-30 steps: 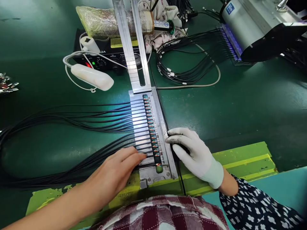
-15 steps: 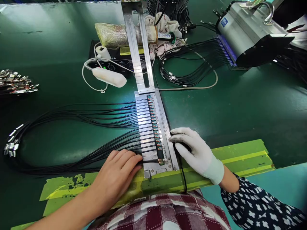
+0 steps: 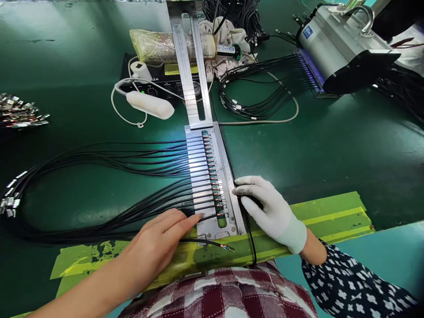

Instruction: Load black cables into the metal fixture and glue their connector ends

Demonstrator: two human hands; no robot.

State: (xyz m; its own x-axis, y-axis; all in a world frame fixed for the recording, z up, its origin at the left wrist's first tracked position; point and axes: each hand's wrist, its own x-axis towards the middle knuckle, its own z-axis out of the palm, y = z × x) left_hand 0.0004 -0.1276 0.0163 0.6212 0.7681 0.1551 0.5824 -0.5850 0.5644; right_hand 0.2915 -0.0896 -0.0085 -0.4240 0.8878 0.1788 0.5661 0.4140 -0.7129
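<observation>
A metal fixture (image 3: 198, 185) lies on the bench, several black cables (image 3: 159, 194) set side by side across it. Their stripped ends with coloured wires point right over a slot. My bare left hand (image 3: 162, 236) is closed at the fixture's lower left, index fingertip on the lowest seated cable; its thumb is largely hidden. From beneath this hand a loose cable end (image 3: 227, 247) sticks out over the fixture's front corner. My right hand (image 3: 270, 214), in a white glove, rests with spread, bent fingers on the fixture's right rail, beside a black cord (image 3: 252, 243).
Behind the fixture, a slotted metal bar (image 3: 187, 66) extends away. A black control box (image 3: 159, 86) carries a white handheld piece (image 3: 150, 105) and a wrapped cylinder (image 3: 165, 46). A silver machine (image 3: 344, 48) with cables stands back right. Metal connectors (image 3: 21, 112) lie far left; green tape (image 3: 331, 212) lines the front edge.
The lowest cable has shifted up out of the slot's lower end, which now shows bare. A loose cable end has appeared below my left hand. My right hand stays put.
</observation>
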